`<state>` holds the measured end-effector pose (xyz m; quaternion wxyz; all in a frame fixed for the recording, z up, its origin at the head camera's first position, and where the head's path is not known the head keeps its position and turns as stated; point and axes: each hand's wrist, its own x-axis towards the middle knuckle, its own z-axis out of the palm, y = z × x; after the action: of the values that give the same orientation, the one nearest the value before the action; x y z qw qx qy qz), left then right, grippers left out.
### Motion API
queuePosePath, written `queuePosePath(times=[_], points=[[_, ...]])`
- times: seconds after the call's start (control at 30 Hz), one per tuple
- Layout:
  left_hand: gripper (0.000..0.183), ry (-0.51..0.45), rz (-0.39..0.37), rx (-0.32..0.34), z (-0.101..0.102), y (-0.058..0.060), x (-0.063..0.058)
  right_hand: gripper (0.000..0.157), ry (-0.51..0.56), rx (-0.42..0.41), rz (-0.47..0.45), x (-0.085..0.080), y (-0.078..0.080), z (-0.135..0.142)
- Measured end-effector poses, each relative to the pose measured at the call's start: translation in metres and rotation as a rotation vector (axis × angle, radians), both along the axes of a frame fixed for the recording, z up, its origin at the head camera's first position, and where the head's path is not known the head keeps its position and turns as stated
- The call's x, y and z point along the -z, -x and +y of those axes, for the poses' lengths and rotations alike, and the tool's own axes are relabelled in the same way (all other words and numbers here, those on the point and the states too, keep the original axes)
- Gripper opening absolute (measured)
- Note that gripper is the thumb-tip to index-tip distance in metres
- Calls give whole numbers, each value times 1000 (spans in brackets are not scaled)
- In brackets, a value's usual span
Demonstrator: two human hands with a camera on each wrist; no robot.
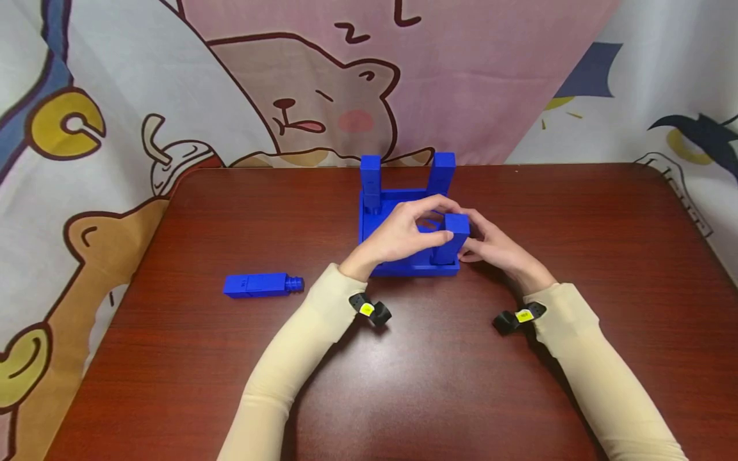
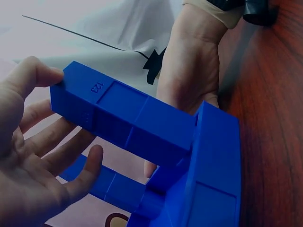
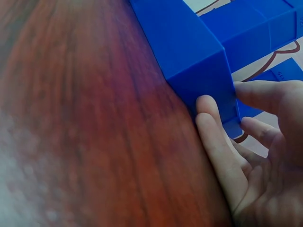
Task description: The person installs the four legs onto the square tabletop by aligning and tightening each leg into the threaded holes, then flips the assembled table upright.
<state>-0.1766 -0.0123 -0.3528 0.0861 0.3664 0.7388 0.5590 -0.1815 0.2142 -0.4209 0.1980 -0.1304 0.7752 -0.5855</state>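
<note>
A blue square tray-like base [image 1: 403, 271] lies on the table with several square blue posts standing at its corners. My left hand [image 1: 398, 234] holds the top of the front-right post [image 1: 457, 225], thumb on one side and fingers on the other. In the left wrist view, raised digits show on that post [image 2: 118, 101]. My right hand [image 1: 498, 253] grips the base's right side near the same corner. In the right wrist view, its fingertips [image 3: 207, 106] press the outer wall. Two more posts, back-left [image 1: 371, 176] and back-right [image 1: 442, 168], stand upright.
A loose blue post [image 1: 262, 285] with a threaded end lies on its side, left of the base. The dark reddish wooden table [image 1: 438, 384] ends at the back against a printed cloth [image 1: 323, 96]. Dark straps with small devices sit on both wrists.
</note>
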Motion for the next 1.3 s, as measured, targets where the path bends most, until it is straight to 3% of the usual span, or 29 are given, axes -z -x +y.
queuePosePath(times=[0.3, 0.53, 0.97, 1.3], points=[[34, -23, 13, 29, -2, 4, -1, 52, -5, -3, -10, 2, 2, 2], [35, -33, -30, 42, -2, 7, 1, 52, -6, -4, -24, 1, 2, 1], [35, -57, -12, 70, 0, 11, 3, 51, 9, 2, -35, -2, 2, 0], [38, -124, -176, 11, 5, 2, 14, 49, 35, 0, -22, 2, 2, 1]])
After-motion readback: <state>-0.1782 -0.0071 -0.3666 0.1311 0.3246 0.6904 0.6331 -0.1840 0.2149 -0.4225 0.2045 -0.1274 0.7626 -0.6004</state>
